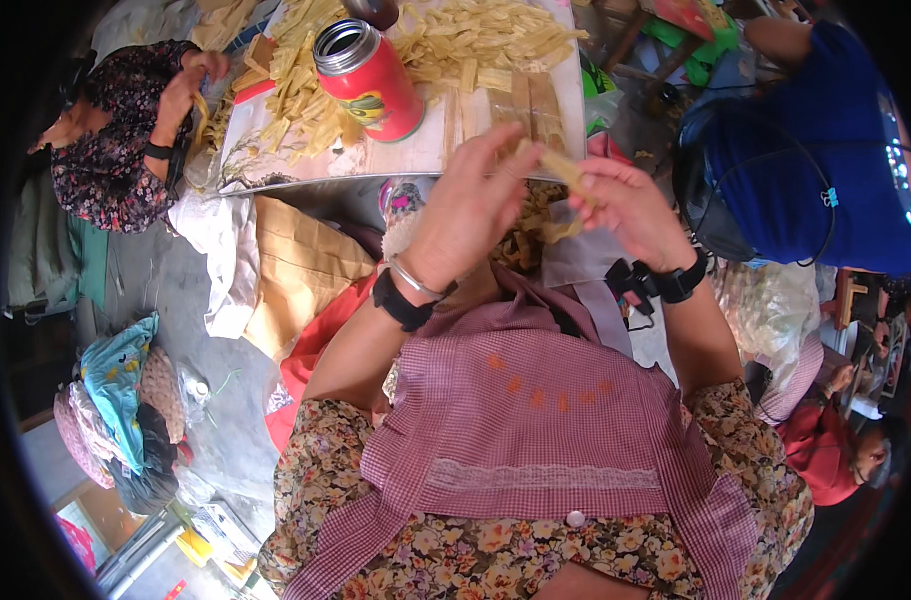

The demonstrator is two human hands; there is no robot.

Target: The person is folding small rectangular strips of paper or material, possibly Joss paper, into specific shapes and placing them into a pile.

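Note:
Between my two hands, over the table's near edge, stretches a pale yellow dried strip [564, 171]. My left hand [466, 202] has its fingertips at the strip's upper end; that hand is slightly blurred. The other end is pinched between the thumb and fingers of my right hand [629, 201]. Beyond my hands, flat strips [529, 101] lie side by side on the white table [260, 150]. Below the table edge, more curled yellow strips [526, 244] are gathered near my lap, partly hidden by my left hand and forearm.
An uncapped red thermos [384, 97] stands on the table, with heaps of yellow strips [485, 34] around it. A person in dark floral clothing [117, 142] works at the left. Someone in blue [815, 165] is at the right. Brown paper [298, 262] hangs below the table.

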